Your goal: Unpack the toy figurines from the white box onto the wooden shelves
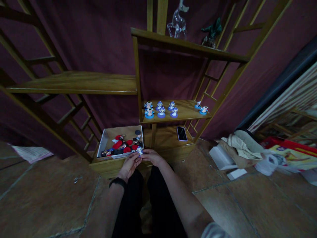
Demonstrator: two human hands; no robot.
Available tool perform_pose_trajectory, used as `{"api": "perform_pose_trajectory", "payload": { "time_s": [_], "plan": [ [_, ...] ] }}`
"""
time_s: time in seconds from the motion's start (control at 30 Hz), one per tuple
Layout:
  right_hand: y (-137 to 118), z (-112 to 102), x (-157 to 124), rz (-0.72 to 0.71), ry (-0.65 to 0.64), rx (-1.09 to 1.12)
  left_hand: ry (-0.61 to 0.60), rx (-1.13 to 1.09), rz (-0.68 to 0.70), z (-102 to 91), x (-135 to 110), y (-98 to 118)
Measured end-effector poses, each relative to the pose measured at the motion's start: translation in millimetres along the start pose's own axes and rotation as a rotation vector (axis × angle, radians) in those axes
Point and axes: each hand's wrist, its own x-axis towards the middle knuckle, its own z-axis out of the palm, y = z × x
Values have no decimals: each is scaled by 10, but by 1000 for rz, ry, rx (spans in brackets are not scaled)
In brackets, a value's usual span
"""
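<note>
A small white-and-purple figurine (139, 150) is held between the fingertips of both hands, just in front of the box's near edge. My left hand (130, 164), with a dark band on its wrist, grips it from the left. From the right, my right hand (153, 156) closes its fingers on the same figurine. Beyond them sits an open white box (106, 137) with several red-and-black figurines (123, 144) lying jumbled inside. On the small shelf (188, 110) above stand several purple-based figurines (161, 112), with blue-based pig-like figurines (149, 113) at both ends.
A phone (182, 134) lies on the lowest board, right of the box. Higher up stand a clear glass animal (177, 21) and a dark green ornament (211, 33). White cartons (223, 157), a plastic bag (266, 162) and a red-yellow package (292, 153) crowd the floor at right.
</note>
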Motion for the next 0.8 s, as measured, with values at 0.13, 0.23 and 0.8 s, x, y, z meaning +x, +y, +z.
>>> {"api": "perform_pose_trajectory", "payload": {
  "time_s": [0.13, 0.23, 0.8],
  "plan": [
    [-12, 15, -13, -17, -25, 1, -11, 6, 4, -1, -11, 0],
    [-20, 21, -22, -20, -28, -11, -8, 9, 8, 6, -32, 10],
    [-33, 66, -75, 10, 77, 36, -24, -61, 46, 3, -68, 13]
  ]
}}
